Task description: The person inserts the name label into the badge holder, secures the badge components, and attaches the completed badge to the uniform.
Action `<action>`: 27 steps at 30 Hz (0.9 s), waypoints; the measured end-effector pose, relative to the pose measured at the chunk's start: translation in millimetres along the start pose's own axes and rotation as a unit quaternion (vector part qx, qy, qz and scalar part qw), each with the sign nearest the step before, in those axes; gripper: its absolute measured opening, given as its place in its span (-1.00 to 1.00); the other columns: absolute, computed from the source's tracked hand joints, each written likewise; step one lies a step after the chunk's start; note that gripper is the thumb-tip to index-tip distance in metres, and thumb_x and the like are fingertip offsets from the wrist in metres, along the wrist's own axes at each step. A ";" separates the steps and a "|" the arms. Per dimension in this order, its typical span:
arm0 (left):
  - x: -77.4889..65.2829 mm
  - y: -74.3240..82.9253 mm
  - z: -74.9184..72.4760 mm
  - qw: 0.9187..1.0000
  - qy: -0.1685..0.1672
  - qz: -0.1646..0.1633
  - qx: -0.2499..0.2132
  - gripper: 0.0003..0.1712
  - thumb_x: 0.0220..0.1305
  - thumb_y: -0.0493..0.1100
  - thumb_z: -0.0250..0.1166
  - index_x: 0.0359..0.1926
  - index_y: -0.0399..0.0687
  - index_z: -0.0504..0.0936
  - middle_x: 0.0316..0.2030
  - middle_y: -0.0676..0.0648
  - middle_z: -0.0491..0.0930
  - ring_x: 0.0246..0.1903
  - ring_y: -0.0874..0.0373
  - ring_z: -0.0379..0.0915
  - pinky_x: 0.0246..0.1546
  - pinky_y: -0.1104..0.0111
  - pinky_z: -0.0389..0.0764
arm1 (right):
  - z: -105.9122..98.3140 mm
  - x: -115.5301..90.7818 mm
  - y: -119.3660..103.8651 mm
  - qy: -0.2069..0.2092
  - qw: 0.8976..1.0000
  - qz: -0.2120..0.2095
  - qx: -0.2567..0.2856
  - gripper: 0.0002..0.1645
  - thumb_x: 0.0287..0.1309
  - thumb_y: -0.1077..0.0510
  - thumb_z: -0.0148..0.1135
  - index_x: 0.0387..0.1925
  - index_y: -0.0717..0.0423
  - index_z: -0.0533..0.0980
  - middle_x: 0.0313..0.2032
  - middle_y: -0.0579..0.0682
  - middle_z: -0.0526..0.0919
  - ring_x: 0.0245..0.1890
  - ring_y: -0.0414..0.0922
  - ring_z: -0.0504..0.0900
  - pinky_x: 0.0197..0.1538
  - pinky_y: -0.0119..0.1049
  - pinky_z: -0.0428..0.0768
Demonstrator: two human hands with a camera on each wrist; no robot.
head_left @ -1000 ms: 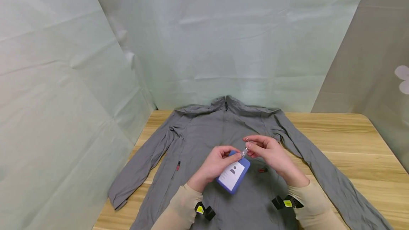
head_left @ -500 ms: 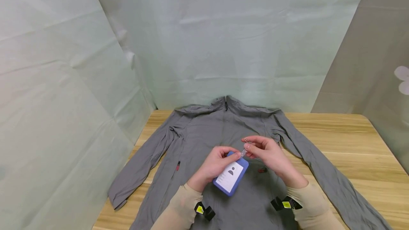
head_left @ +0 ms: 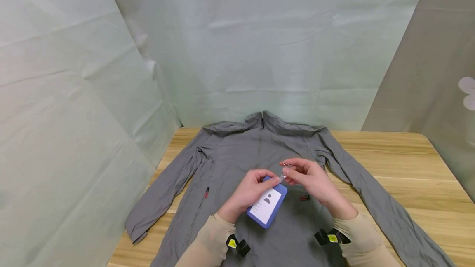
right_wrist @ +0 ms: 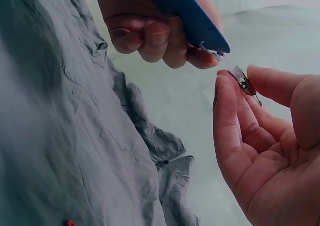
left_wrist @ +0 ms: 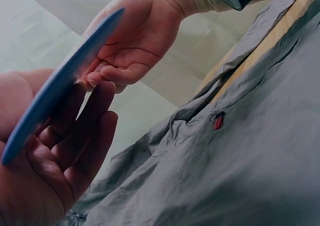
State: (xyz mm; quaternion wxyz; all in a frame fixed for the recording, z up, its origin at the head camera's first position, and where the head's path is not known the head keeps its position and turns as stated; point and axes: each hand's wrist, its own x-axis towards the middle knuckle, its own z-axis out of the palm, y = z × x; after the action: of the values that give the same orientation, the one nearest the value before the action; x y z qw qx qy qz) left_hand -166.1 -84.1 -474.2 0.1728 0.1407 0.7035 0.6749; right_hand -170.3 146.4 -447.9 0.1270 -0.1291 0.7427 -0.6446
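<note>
Above the grey jacket (head_left: 237,151), my left hand (head_left: 252,190) pinches the top edge of a blue ID badge holder (head_left: 264,214) between thumb and fingers. Its white card with a person symbol faces up. The left wrist view shows the holder (left_wrist: 62,85) edge-on. My right hand (head_left: 311,178) pinches a small metal badge clip (right_wrist: 245,83) between thumb and fingertips. A clear strap (head_left: 282,177) runs from the clip towards the holder's top; the left thumb hides part of where they meet. Both hands are close together, apart from the jacket.
The jacket lies spread front up on a wooden table (head_left: 389,164), sleeves out to both sides. Red zipper pulls (head_left: 206,193) show on its front. Pale cloth sheets (head_left: 289,52) hang behind and at the left.
The badge holder has shifted slightly left and down, its tilt a little different. My right hand has moved slightly left with the clip. Both hands keep their hold; the jacket stays still.
</note>
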 end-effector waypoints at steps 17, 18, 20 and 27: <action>-0.9 -0.1 -0.4 1.000 -0.003 0.010 0.018 -0.72 0.52 -0.15 0.38 -0.09 -0.35 0.76 -0.45 0.03 0.68 -0.60 0.28 0.53 -0.57 0.46 0.59 | -9.0 -0.2 -1.4 0.026 1.000 0.003 -0.017 -0.64 0.51 0.14 0.34 0.08 0.40 0.67 -0.16 0.17 0.78 -0.13 0.22 0.75 -0.07 -0.25 0.77; -0.9 -0.1 -0.3 1.000 -0.003 0.011 0.020 -0.73 0.52 -0.15 0.38 -0.09 -0.35 0.77 -0.46 0.04 0.68 -0.60 0.28 0.53 -0.57 0.46 0.59 | -9.2 -0.1 -1.2 0.026 0.999 0.004 -0.018 -0.64 0.51 0.14 0.34 0.08 0.40 0.68 -0.16 0.16 0.78 -0.13 0.20 0.75 -0.07 -0.25 0.77; -0.7 -0.4 -0.1 1.000 -0.003 0.012 0.024 -0.76 0.51 -0.16 0.39 -0.11 -0.31 0.78 -0.46 0.05 0.68 -0.60 0.29 0.53 -0.57 0.46 0.59 | -9.5 0.2 -0.6 0.025 0.999 0.004 -0.020 -0.65 0.51 0.15 0.34 0.06 0.39 0.68 -0.16 0.15 0.78 -0.14 0.19 0.75 -0.07 -0.26 0.77; -0.4 -1.6 0.5 0.999 0.000 0.021 0.049 -0.80 0.51 -0.14 0.39 -0.15 -0.23 0.79 -0.46 0.05 0.68 -0.60 0.26 0.52 -0.59 0.45 0.59 | -9.7 1.2 1.1 0.027 0.999 0.009 -0.019 -0.66 0.51 0.15 0.34 0.04 0.40 0.69 -0.20 0.14 0.78 -0.15 0.21 0.75 -0.08 -0.24 0.77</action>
State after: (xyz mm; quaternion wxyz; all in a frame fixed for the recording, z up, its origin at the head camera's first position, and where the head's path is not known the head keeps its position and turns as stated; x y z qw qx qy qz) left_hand -165.5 -84.0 -475.9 0.1519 0.1638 0.7325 0.6431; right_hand -174.9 155.1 -447.6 0.1105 -0.1070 0.7593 -0.6323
